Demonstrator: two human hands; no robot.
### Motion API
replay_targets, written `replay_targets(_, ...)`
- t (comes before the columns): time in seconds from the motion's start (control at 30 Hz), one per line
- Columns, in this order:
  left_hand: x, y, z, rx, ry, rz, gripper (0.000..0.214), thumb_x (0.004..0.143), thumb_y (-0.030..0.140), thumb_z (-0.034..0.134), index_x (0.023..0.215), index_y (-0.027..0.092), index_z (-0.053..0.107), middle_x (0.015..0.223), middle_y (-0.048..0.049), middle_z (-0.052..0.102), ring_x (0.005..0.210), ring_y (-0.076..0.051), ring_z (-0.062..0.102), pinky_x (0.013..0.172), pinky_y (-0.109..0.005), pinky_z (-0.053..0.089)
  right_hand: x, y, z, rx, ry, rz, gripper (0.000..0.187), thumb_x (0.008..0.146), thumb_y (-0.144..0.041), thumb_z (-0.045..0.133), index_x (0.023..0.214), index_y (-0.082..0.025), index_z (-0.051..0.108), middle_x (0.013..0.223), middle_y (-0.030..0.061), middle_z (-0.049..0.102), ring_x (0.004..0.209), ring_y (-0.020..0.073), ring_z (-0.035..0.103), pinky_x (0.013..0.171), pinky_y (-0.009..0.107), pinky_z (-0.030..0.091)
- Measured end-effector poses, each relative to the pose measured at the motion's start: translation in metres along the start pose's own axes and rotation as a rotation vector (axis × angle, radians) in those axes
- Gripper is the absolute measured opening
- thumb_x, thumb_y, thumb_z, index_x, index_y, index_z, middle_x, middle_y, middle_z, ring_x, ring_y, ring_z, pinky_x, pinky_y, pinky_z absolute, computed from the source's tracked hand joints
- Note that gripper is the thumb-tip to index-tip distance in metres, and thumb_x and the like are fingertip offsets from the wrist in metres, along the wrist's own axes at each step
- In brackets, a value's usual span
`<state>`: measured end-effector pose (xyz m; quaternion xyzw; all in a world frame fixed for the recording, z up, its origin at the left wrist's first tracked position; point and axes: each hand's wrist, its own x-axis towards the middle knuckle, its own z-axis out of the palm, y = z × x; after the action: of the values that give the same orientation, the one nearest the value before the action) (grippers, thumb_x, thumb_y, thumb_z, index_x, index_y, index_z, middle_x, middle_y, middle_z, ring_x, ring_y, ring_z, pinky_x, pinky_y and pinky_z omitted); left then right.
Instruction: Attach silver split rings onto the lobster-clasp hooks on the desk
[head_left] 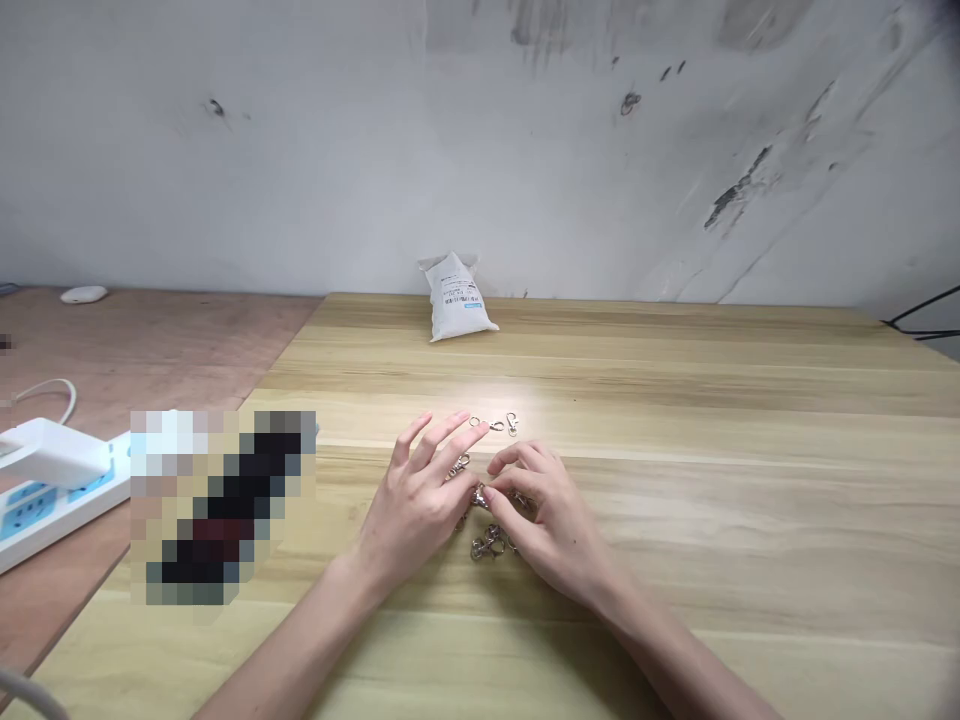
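Both my hands rest on a light wooden table (pixel 675 480) over a small heap of silver metal clasps (pixel 487 545). My left hand (pixel 420 495) has its outer fingers stretched out while thumb and forefinger pinch a clasp (pixel 480 494). My right hand (pixel 544 515) is curled, its fingertips pinching the same clasp from the other side. A few more clasps and rings (pixel 499 424) lie just beyond my fingers. Part of the heap is hidden under my hands.
A small white sealed bag (pixel 455 297) stands at the table's far edge by the wall. At the left, a white and blue power strip (pixel 45 495) with a plug lies on a reddish board. A pixelated patch covers something beside it.
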<state>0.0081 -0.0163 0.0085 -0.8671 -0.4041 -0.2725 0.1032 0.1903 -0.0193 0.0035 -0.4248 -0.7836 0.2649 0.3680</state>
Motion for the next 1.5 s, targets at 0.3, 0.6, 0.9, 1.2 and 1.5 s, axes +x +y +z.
replay_targets(0.3, -0.003, -0.019, -0.002, -0.149, -0.143, -0.143, 0.008, 0.087, 0.029, 0.064, 0.091, 0.024, 0.068, 0.144, -0.0062, 0.049, 0.138, -0.031, 0.037, 0.108, -0.050, 0.035, 0.001, 0.009, -0.003, -0.151, -0.021, -0.122, 0.012, 0.089, -0.016, 0.057, 0.085, -0.022, 0.067, 0.096, 0.0058, 0.063, 0.096, 0.0208, 0.055, 0.091, 0.043, 0.042)
replay_targets(0.6, -0.004, -0.044, 0.017, -0.070, -0.244, -0.302, 0.032, 0.095, 0.038, 0.050, 0.121, 0.024, 0.062, 0.148, -0.0126, 0.044, 0.140, -0.032, 0.034, 0.106, -0.055, 0.036, 0.008, 0.027, -0.012, -0.350, -0.023, -0.114, 0.017, 0.095, -0.027, 0.052, 0.105, -0.023, 0.066, 0.110, 0.0090, 0.062, 0.104, 0.0234, 0.055, 0.094, 0.045, 0.040)
replay_targets(0.9, -0.005, -0.042, 0.011, -0.085, -0.177, -0.198, 0.015, 0.094, 0.023, 0.054, 0.087, 0.021, 0.067, 0.123, -0.0060, 0.065, 0.125, -0.027, 0.048, 0.101, -0.047, 0.038, 0.010, 0.046, -0.016, -0.568, 0.042, -0.068, 0.019, 0.096, -0.029, 0.050, 0.101, -0.024, 0.067, 0.124, 0.0103, 0.059, 0.118, 0.0268, 0.051, 0.101, 0.047, 0.036)
replay_targets(1.2, -0.006, -0.043, 0.012, -0.113, -0.202, -0.198, 0.017, 0.095, 0.025, 0.054, 0.103, 0.024, 0.068, 0.123, -0.0060, 0.063, 0.120, -0.026, 0.050, 0.096, -0.045, 0.040, 0.012, 0.048, -0.015, -0.570, 0.010, -0.074, 0.017, 0.095, -0.026, 0.051, 0.099, -0.024, 0.068, 0.109, 0.0059, 0.066, 0.102, 0.0228, 0.057, 0.098, 0.042, 0.037)
replay_targets(1.5, -0.010, -0.052, 0.007, -0.111, -0.253, -0.224, 0.018, 0.095, 0.031, 0.054, 0.103, 0.023, 0.068, 0.119, -0.0061, 0.064, 0.116, -0.025, 0.052, 0.095, -0.043, 0.039, 0.015, 0.048, -0.017, -0.576, -0.029, -0.097, 0.018, 0.096, -0.024, 0.051, 0.105, -0.022, 0.066, 0.108, 0.0062, 0.067, 0.101, 0.0229, 0.057, 0.090, 0.039, 0.040)
